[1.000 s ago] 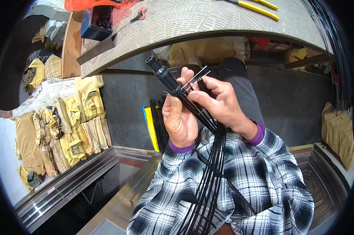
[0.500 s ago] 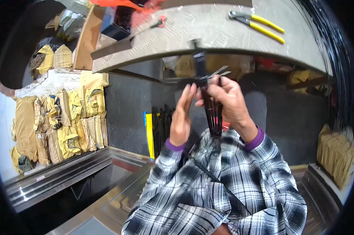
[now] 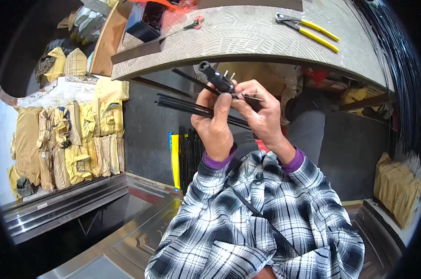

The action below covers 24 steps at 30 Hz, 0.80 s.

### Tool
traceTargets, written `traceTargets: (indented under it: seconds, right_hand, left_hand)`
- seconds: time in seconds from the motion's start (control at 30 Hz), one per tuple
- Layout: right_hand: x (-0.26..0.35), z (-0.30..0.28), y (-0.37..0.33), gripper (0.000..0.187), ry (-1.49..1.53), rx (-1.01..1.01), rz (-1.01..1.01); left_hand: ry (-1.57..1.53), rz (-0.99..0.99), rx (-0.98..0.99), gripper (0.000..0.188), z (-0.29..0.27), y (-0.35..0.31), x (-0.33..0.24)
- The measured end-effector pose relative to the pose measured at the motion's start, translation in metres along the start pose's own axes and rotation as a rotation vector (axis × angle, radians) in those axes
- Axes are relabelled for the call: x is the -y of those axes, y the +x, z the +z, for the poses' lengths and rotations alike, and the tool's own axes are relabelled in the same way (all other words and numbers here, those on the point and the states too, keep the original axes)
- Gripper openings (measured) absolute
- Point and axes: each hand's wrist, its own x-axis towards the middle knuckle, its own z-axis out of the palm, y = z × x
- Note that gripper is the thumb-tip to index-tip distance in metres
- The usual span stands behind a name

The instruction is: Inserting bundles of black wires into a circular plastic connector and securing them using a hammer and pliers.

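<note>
A black umbrella frame, as its shaft end and bundle of thin ribs suggest, is held just below the near edge of the table. My left hand is closed round it, thumb against the dark shaft. The thin black ribs stick out to the left past that hand. Close against it, my right hand is closed, its thumb and forefinger pinching a thin metal rib at the hub. Short silvery rod tips show between the hands. The fingers hide most of the joint.
Yellow-handled pliers, red-handled scissors and a dark blue box lie on the worktable. Long black rods hang at the right. Black rods stand at my left. Paper-wrapped bundles lie farther left.
The frame has turned: its ribs, which pointed down toward me, now point left. My left hand, earlier flat and apart, has closed on it. My right hand has shifted slightly, still gripping.
</note>
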Motion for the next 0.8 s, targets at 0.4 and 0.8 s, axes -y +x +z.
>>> traceTargets:
  seconds: [0.4,0.8]
  right_hand:
    - [-0.008,0.023,-0.010,0.014,-0.143,-0.079,-0.069]
    - [-0.011,0.006,-0.001,0.013,0.123,0.181,0.376]
  left_hand:
    - [0.014,0.089,-0.126,0.028,-0.039,-0.007,0.012]
    - [0.107,0.107,-0.090,0.032,-0.032,-0.016,0.017]
